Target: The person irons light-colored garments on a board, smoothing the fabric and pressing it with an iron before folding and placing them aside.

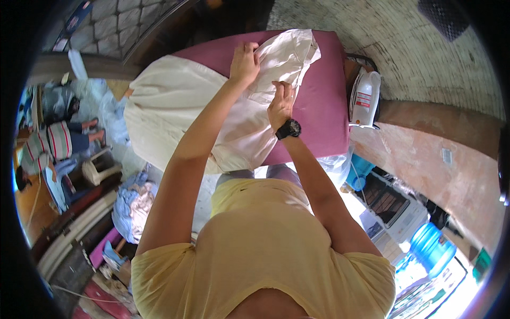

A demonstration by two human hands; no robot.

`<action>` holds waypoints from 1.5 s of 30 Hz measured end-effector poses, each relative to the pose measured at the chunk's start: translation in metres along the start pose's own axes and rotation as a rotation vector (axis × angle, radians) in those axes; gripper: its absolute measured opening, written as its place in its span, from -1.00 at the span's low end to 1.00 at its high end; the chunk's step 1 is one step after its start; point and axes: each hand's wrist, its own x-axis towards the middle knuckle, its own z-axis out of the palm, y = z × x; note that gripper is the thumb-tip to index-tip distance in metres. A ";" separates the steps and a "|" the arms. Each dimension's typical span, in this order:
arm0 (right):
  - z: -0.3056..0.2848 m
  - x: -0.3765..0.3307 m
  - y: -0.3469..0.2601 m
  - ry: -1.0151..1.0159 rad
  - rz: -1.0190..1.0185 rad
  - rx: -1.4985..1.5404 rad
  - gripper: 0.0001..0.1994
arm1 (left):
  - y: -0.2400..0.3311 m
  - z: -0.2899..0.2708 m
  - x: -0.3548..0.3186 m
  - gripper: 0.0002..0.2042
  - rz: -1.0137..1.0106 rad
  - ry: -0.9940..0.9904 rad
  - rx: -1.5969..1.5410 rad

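A cream garment lies spread over a maroon padded ironing surface. Its narrower end, creased and shaped like a sleeve or a trouser leg, reaches toward the far right; which kind of garment it is I cannot tell. My left hand is at the left edge of that narrow end, fingers curled in at the cloth. Closer to me, my right hand, with a black watch on the wrist, has its bent fingers on the same part, gripping the fabric.
A white iron-like appliance stands by the right edge of the ironing surface. Crumpled clothes lie at lower left, and a person in a striped shirt is beyond. A blue water jug is at lower right.
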 end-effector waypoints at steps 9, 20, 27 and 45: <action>0.019 -0.026 -0.005 -0.120 0.142 -0.324 -0.37 | -0.027 0.058 0.073 -0.89 0.170 0.230 -0.042; -0.004 -0.016 0.034 0.024 0.208 -0.280 -0.64 | -0.023 0.034 -0.007 -0.74 0.597 -0.372 -0.059; -0.021 -0.036 0.032 0.067 0.498 -0.279 -0.74 | -0.001 0.023 -0.050 -0.61 0.629 -0.554 0.032; -0.085 -0.047 0.112 0.431 0.299 -1.055 -0.42 | 0.009 0.028 -0.105 -0.31 0.683 -0.748 0.191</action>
